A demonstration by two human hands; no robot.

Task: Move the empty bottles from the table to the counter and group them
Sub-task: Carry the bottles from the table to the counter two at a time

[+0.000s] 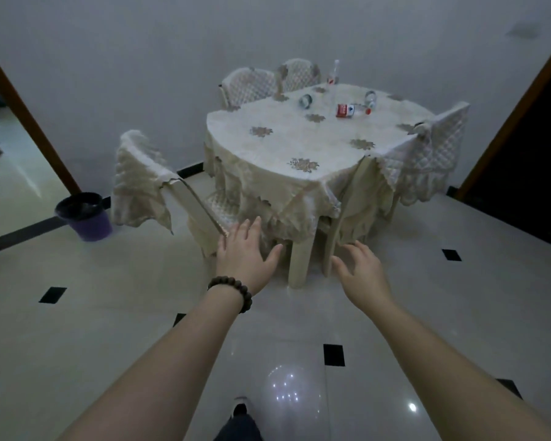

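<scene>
I judge the task barely begun: every bottle I can see sits on the bench [299, 148], and no counter shows in this view at all. My left hand [244, 249] and right hand [360, 268] are both stretched out ahead, fingers spread and relaxed, holding nothing, well short of the bench top.

The bottles cluster toward the far side of the bench. One upright clear bottle [333, 73] stands at the back edge. A red-labelled bottle [350, 110] lies on its side near the middle. Two more clear ones lie tipped over, one to the left [306, 101] and one to the right [370, 98]; in this dim light they may be bottles, but I cannot be sure. All of them remain to be carried and grouped.

The bench is round and draped with a cream embroidered tablecloth [268, 160] hanging low. Quilted covered chairs [439, 148] ring it. The floor [109, 313] is glossy pale tile with small black insets, and a purple bin [85, 218] stands by the doorway at left.
</scene>
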